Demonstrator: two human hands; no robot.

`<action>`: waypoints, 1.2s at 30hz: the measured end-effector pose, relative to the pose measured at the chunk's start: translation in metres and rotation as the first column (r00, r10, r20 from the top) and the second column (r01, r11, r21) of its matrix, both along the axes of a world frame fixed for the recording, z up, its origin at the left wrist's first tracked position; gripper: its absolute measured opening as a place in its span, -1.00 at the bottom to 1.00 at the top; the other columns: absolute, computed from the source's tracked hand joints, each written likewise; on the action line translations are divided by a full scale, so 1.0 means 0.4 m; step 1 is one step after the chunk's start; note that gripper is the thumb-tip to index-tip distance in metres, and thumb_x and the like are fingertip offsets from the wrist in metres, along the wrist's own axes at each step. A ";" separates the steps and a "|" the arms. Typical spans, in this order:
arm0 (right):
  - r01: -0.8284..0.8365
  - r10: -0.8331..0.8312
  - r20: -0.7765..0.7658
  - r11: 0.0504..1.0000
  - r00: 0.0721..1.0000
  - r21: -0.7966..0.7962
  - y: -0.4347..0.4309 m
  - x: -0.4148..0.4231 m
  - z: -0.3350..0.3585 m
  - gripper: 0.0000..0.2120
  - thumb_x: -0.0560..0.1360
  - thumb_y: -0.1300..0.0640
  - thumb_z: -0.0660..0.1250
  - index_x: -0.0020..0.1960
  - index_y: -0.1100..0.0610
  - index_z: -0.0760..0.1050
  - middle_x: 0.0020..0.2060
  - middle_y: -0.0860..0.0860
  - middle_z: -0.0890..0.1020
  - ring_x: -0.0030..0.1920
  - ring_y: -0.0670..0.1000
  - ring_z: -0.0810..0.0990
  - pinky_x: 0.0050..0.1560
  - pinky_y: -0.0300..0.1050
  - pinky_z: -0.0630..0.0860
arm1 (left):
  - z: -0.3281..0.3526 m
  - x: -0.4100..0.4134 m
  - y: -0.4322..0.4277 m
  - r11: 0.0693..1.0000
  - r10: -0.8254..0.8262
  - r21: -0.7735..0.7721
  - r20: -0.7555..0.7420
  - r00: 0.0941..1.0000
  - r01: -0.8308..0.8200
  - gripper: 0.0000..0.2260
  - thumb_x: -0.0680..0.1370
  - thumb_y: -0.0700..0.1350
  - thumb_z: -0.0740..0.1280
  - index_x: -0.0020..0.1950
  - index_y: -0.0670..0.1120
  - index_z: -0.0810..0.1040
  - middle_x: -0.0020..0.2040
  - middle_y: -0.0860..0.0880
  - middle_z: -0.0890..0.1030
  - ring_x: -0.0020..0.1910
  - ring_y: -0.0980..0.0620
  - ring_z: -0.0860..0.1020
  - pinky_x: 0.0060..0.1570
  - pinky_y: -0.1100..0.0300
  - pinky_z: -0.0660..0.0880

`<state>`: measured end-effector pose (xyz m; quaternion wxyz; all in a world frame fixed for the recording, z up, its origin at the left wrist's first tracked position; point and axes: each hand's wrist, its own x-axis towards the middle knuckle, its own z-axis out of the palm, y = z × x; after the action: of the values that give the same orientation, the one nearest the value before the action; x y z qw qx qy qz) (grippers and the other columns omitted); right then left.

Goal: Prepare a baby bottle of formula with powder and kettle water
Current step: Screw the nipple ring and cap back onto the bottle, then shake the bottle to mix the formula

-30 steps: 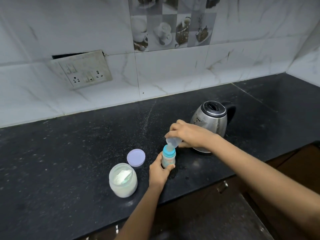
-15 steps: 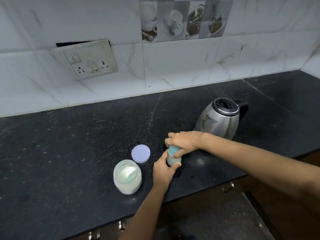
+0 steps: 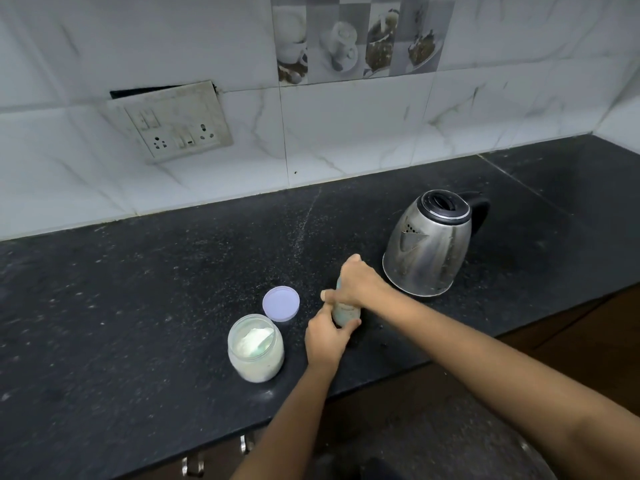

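A small baby bottle (image 3: 344, 313) stands upright on the black counter (image 3: 138, 306). My left hand (image 3: 325, 336) grips its lower body. My right hand (image 3: 356, 284) wraps over its top and hides the cap and teat. To the left stands an open jar of white powder (image 3: 255, 348), with its lilac lid (image 3: 281, 303) lying flat just behind it. A steel kettle (image 3: 429, 244) with a black lid and handle stands to the right of the bottle, its spout turned toward my hands.
A white tiled wall rises behind the counter, with a loose switch and socket plate (image 3: 173, 123) on it. The counter's front edge runs just below my wrists, with dark cabinet fronts and handles (image 3: 194, 462) underneath.
My right hand brought the clear cap down from above the bottle onto its top and now covers it. My left hand kept its grip on the bottle. The camera drifted left.
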<state>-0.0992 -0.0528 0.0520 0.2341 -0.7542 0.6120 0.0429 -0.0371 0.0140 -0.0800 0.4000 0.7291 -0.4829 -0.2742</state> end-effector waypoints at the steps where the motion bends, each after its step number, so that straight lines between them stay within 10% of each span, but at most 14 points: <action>1: -0.055 0.054 0.018 0.994 0.998 0.094 -0.011 -0.022 0.015 -0.37 0.38 -0.18 0.43 0.15 0.21 0.24 -0.10 0.08 0.53 -0.14 0.08 0.60 -0.27 -0.12 0.41 | -0.002 0.003 0.000 1.000 0.000 0.019 0.024 1.000 0.000 -0.50 0.37 0.12 0.48 0.26 0.00 0.50 0.02 -0.01 0.66 0.03 -0.03 0.59 -0.02 0.05 0.51; 3: -0.122 0.079 0.181 0.962 0.980 0.244 -0.036 -0.076 0.006 -0.44 0.32 -0.12 0.48 0.11 0.12 0.28 -0.28 0.06 0.56 -0.40 0.00 0.51 -0.39 -0.14 0.41 | -0.006 0.007 0.000 1.000 -0.023 0.012 0.032 0.999 0.023 -0.46 0.38 0.10 0.48 0.32 0.04 0.46 0.11 0.00 0.63 0.12 -0.03 0.57 0.05 0.05 0.49; 10: -0.173 0.162 0.632 0.984 0.758 -0.045 -0.012 -0.173 -0.151 -0.50 0.29 0.11 0.56 0.17 -0.08 0.47 0.05 -0.03 0.52 0.00 -0.16 0.46 -0.02 -0.45 0.37 | -0.018 0.030 0.038 0.990 -0.138 0.007 0.258 0.956 0.140 -0.32 0.46 0.15 0.33 0.51 -0.05 0.24 0.45 0.02 0.38 0.45 -0.01 0.28 0.48 0.08 0.07; 15: -0.026 -0.145 0.916 0.986 0.375 0.167 -0.029 -0.168 -0.169 -0.62 0.40 0.32 0.46 0.16 0.11 0.48 0.06 0.11 0.63 0.05 0.02 0.63 0.10 -0.07 0.55 | -0.020 0.042 0.071 0.997 -0.008 -0.079 0.245 0.970 0.028 -0.47 0.51 -0.19 0.21 0.49 -0.13 0.27 0.46 -0.07 0.35 0.46 -0.02 0.25 0.45 0.12 0.12; 19: -0.232 -0.626 0.778 0.750 0.051 0.619 -0.083 -0.149 -0.096 -0.56 0.23 0.01 0.50 0.03 0.15 0.48 -0.24 0.12 0.56 -0.28 0.06 0.56 -0.24 -0.05 0.57 | -0.029 0.045 0.058 0.995 0.089 -0.063 0.177 0.980 -0.079 -0.49 0.50 -0.23 0.19 0.47 -0.16 0.30 0.48 -0.09 0.32 0.49 -0.03 0.21 0.47 0.13 0.09; 23: -0.405 -0.745 0.602 0.665 -0.289 0.628 -0.137 -0.115 -0.044 -0.52 0.30 -0.12 0.42 0.06 0.19 0.49 -0.24 0.12 0.56 -0.34 0.06 0.58 -0.23 -0.01 0.61 | -0.034 0.044 0.051 0.996 0.079 -0.063 0.218 0.973 -0.067 -0.50 0.51 -0.25 0.20 0.47 -0.17 0.30 0.49 -0.08 0.29 0.50 -0.02 0.19 0.47 0.12 0.08; 28: -0.499 -0.804 0.566 0.571 -0.180 0.653 -0.167 -0.098 -0.018 -0.43 0.43 -0.27 0.18 0.15 0.20 0.51 0.00 0.11 0.63 -0.48 0.00 0.54 -0.49 -0.21 0.51 | -0.029 0.039 0.051 0.998 0.055 -0.035 0.270 0.961 -0.048 -0.50 0.51 -0.24 0.20 0.47 -0.15 0.31 0.50 -0.07 0.28 0.50 0.01 0.18 0.48 0.12 0.07; 36: -0.669 -0.859 0.493 0.447 -0.136 0.594 -0.161 -0.121 -0.036 -0.35 0.28 0.09 0.50 0.27 0.25 0.31 -0.03 0.19 0.51 -0.29 0.10 0.57 -0.21 0.07 0.62 | -0.025 0.033 0.051 0.998 0.063 0.008 0.301 0.952 -0.069 -0.52 0.53 -0.22 0.20 0.46 -0.10 0.32 0.50 -0.03 0.28 0.50 0.01 0.18 0.47 0.12 0.09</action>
<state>-0.1476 -0.1174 0.0374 0.9438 -0.1509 0.1422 -0.2573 -0.0240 0.0343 -0.0901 0.3240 0.7817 -0.5110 -0.1513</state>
